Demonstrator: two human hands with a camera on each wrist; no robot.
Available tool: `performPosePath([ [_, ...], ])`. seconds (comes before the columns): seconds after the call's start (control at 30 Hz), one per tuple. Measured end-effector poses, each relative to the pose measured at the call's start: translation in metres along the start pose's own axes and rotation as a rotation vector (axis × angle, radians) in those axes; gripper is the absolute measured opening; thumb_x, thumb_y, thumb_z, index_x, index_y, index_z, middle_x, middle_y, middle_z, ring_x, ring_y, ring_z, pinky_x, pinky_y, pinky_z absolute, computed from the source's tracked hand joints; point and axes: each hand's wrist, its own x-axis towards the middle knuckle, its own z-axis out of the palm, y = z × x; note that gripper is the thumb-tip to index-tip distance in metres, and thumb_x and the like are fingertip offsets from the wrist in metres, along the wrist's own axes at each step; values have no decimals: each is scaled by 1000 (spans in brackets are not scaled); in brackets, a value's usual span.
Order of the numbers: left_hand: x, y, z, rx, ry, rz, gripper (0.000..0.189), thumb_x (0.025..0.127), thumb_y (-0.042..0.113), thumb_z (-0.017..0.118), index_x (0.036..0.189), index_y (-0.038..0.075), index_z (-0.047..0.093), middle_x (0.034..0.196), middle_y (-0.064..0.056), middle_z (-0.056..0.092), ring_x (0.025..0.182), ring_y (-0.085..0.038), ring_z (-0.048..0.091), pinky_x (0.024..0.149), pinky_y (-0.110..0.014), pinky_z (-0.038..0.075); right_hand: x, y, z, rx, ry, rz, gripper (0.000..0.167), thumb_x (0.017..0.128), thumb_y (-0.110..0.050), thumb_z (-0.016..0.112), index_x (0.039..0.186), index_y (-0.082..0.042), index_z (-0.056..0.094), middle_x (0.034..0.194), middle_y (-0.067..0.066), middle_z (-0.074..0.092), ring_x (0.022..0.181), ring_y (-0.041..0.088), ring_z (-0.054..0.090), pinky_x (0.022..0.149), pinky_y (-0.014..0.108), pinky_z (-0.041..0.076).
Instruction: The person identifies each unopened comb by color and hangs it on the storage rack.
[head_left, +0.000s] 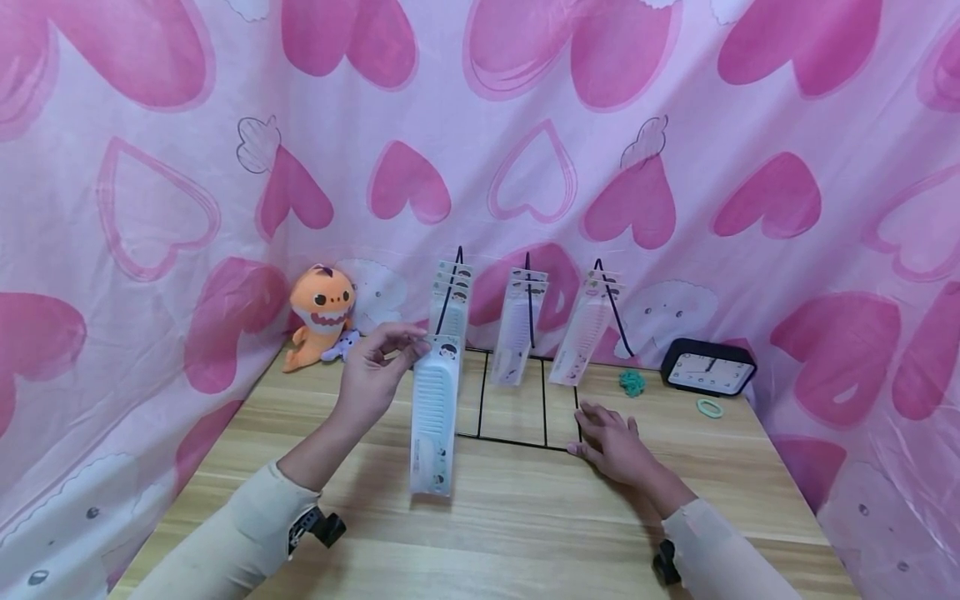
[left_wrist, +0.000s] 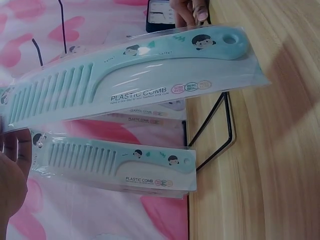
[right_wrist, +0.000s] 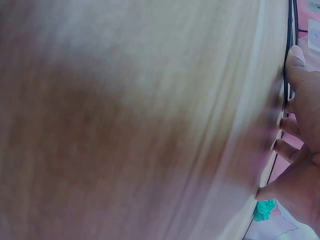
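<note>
My left hand (head_left: 377, 379) pinches the top edge of a clear packet holding a pale blue plastic comb (head_left: 431, 417). The comb hangs teeth-end up, close to the front tip of the left hook on a black wire rack (head_left: 512, 442). In the left wrist view this comb (left_wrist: 170, 65) overlaps another packaged blue comb (left_wrist: 115, 160) hanging behind it. My right hand (head_left: 615, 446) lies low at the rack's front right corner, fingers and thumb touching the base wire. The right wrist view shows that thumb (right_wrist: 297, 65) against the black wire.
Packaged purple combs (head_left: 513, 333) hang on the middle hook, pink combs (head_left: 585, 333) on the right one. An orange shark plush (head_left: 321, 312) sits back left. At the right are a green hair tie (head_left: 632, 383), a black clock (head_left: 708, 367) and a pale green ring (head_left: 709, 408).
</note>
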Motion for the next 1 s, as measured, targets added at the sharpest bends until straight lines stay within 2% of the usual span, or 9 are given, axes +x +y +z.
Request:
performPosePath([
  [0.1, 1, -1, -1, 10, 4, -4, 20, 103, 2, 76, 123, 3, 77, 117, 10, 79, 100, -7, 75, 82, -21, 66, 0, 0, 0, 0, -2, 1, 70, 108, -47, 71, 162, -5, 55, 172, 21, 47, 155, 53, 45, 117, 95, 21],
  [0.23, 1, -2, -2, 12, 6, -3, 20, 103, 2, 77, 123, 3, 77, 124, -4, 80, 101, -7, 75, 81, -21, 66, 0, 0, 0, 6, -4, 3, 70, 108, -46, 71, 162, -5, 55, 172, 21, 47, 155, 53, 45, 117, 95, 21],
  [0.3, 1, -3, -2, 8, 6, 1, 20, 103, 1, 76, 123, 3, 77, 126, -8, 79, 100, -6, 75, 82, -21, 66, 0, 0, 0, 5, -2, -1, 70, 108, -46, 71, 161, -4, 56, 172, 21, 47, 154, 53, 45, 117, 95, 21],
  [0.37, 2, -3, -2, 5, 9, 6, 20, 103, 0, 75, 123, 3, 77, 125, -5, 80, 100, -6, 75, 82, -21, 66, 0, 0, 0, 4, 0, -4, 70, 107, -46, 71, 161, -4, 56, 172, 22, 48, 154, 54, 46, 117, 95, 22],
  [0.5, 3, -3, -2, -3, 18, 17, 19, 103, -1, 75, 122, 2, 77, 119, 8, 80, 98, -4, 74, 81, -21, 66, 0, 0, 0, 0, 2, -4, 70, 107, -46, 71, 161, -4, 56, 171, 22, 48, 154, 54, 46, 116, 95, 22],
  [0.6, 4, -4, -2, -9, 19, 19, 20, 102, -1, 76, 122, 2, 77, 117, 12, 79, 98, -5, 74, 81, -22, 66, 0, 1, -1, 2, 0, 1, 70, 107, -47, 71, 161, -5, 56, 172, 21, 48, 154, 53, 46, 117, 95, 22],
  [0.8, 12, -12, 1, 13, 14, -14, 19, 103, 2, 77, 122, 6, 78, 123, 12, 79, 101, -7, 75, 82, -21, 66, 0, 2, -1, 3, -6, 0, 71, 108, -49, 70, 162, -5, 55, 172, 21, 47, 155, 53, 45, 117, 95, 22],
  [1.0, 30, -23, 7, 3, 23, -21, 19, 103, 2, 76, 122, 6, 78, 119, -1, 80, 97, -9, 75, 82, -24, 67, 1, 2, -1, 11, -19, 7, 70, 108, -48, 69, 162, -5, 55, 174, 19, 46, 156, 52, 43, 118, 95, 20],
])
